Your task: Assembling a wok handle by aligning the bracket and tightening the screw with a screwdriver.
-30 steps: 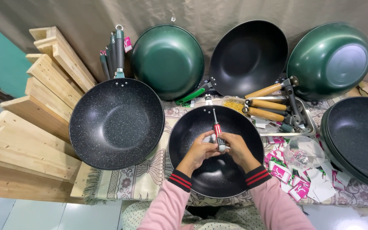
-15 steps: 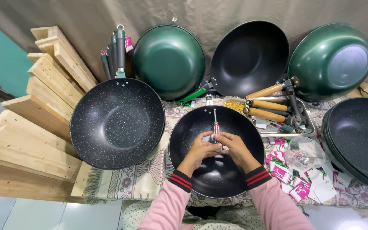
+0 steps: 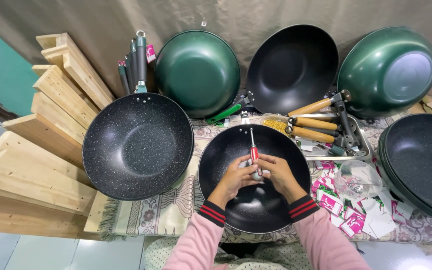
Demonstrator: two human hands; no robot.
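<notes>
Both my hands meet over the middle of a black speckled wok lying on the patterned cloth in front of me. My left hand and my right hand together grip a screwdriver with a red and pale handle. Its metal shaft points away from me toward the wok's far rim. The fingers hide the lower end of the handle. My sleeves are pink with dark red-striped cuffs.
A larger speckled wok with a dark handle sits left. Green woks and a black wok lean on the back wall. A metal tray holds wooden handles. Paper tags, stacked woks right, planks left.
My hands have stayed over the wok with the screwdriver; its shaft has shifted only slightly.
</notes>
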